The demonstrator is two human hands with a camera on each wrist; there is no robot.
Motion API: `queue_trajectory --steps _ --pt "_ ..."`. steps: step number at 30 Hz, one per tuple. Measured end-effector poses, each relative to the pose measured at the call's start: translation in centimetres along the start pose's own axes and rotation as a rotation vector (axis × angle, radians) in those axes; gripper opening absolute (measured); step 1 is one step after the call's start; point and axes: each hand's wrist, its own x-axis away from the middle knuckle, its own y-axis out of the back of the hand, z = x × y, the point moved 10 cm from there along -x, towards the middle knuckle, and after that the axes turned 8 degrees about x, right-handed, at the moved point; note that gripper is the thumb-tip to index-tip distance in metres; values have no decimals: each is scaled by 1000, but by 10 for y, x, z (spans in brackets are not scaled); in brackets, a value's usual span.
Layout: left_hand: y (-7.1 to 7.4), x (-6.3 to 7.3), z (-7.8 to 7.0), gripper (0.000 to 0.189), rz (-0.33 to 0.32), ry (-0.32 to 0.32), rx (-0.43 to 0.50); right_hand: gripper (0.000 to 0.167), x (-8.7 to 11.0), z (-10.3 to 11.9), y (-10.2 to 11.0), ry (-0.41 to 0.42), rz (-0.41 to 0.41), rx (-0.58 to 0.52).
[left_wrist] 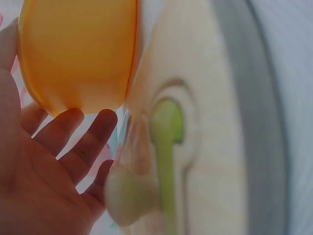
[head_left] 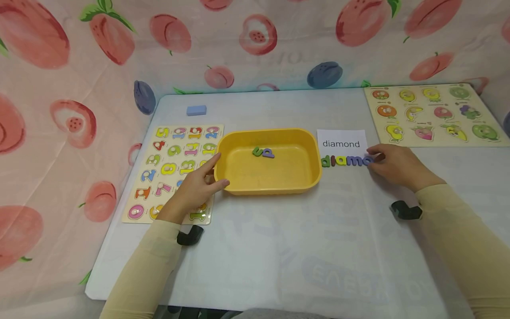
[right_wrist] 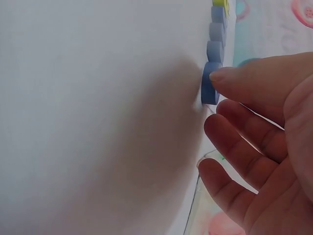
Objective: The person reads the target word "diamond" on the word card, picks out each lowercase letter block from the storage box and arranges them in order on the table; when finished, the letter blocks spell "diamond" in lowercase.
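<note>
At the left end of a yellow tray (head_left: 267,186), my left hand (head_left: 195,188) holds the rim, thumb over the edge and the other fingers (left_wrist: 93,142) against the outer wall. A green letter (head_left: 257,152) and a purple letter (head_left: 268,153) lie inside the tray. My right hand (head_left: 400,166) pinches a blue-purple letter o (right_wrist: 210,85) at the right end of a letter row; the index fingertip is hidden in the right wrist view. That row reads "diamo", including a green d (head_left: 326,161) and purple m (head_left: 354,161). Above it lies a white card (head_left: 341,137) printed "diamond".
A number puzzle board (head_left: 167,146) lies partly under my left hand, left of the tray. Farther back sits a blue block (head_left: 196,110). A fruit puzzle board (head_left: 430,115) occupies the back right corner. Fruit-patterned cloth (head_left: 287,40) hangs behind the table.
</note>
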Motion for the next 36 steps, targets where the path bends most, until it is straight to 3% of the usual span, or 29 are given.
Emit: queue_trajectory --steps 7,22,28,36 --pt "0 0 0 85 1 0 -3 50 4 4 12 -5 -20 -1" --pt "1 0 0 84 -2 -10 -23 50 14 71 43 136 -94 93" --pt "2 0 0 84 -6 -12 -24 48 17 108 48 221 -128 76" --pt "0 0 1 85 5 -13 -2 44 24 170 40 448 -172 43"
